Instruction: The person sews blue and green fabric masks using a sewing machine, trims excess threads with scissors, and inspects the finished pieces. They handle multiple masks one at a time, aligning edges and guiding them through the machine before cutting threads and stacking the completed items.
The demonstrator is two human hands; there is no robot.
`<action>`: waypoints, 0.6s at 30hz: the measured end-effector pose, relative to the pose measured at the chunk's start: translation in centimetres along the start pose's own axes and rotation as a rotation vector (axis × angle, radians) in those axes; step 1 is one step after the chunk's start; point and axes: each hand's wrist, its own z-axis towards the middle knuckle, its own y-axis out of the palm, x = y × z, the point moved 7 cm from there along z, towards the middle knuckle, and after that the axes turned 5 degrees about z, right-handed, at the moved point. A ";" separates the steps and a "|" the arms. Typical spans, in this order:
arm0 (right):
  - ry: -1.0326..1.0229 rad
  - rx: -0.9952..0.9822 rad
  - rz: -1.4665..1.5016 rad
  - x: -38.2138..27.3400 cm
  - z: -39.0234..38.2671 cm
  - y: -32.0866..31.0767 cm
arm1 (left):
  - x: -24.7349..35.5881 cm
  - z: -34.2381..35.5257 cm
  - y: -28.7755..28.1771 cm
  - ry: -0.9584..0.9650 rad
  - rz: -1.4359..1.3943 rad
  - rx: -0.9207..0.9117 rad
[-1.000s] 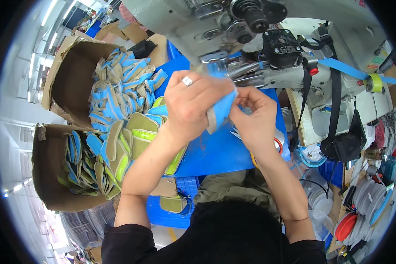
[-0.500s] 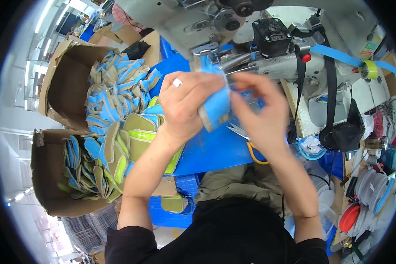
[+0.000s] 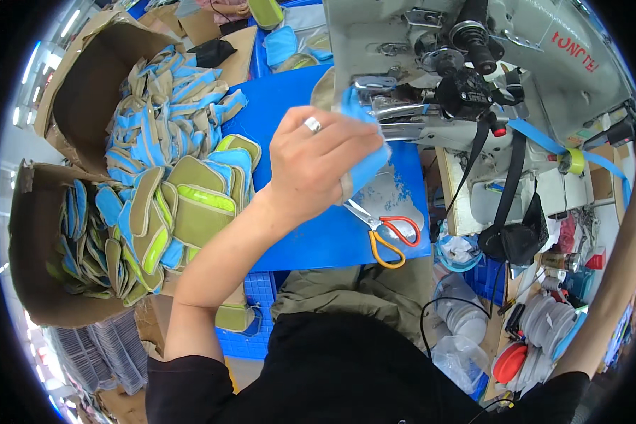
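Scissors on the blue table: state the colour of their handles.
Scissors: one handle red, one orange; the head view shows them.

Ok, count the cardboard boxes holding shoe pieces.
2. One cardboard box stands open at the upper left, beyond the loose pile; the other cardboard box sits at the lower left, near the person's left elbow. More may be hidden outside the view.

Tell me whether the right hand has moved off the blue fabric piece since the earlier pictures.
Yes. It has swung out to the right, past the sewing machine; only its forearm shows at the frame's edge. The left hand alone holds the blue fabric piece.
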 end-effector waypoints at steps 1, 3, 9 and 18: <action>-0.038 0.037 0.116 -1.8 -0.1 0.5 | 0.1 0.2 0.0 0.005 -0.005 0.016; -0.144 0.086 0.340 -4.7 -3.8 4.0 | 0.2 0.4 -0.2 -0.002 -0.010 -0.002; -0.072 -0.087 0.823 -18.3 -41.7 12.3 | -2.7 -0.2 -0.6 -0.282 -0.141 -0.026; -0.099 -0.652 1.103 -37.8 -53.0 24.4 | -12.1 -2.8 9.0 -1.430 -1.109 -0.335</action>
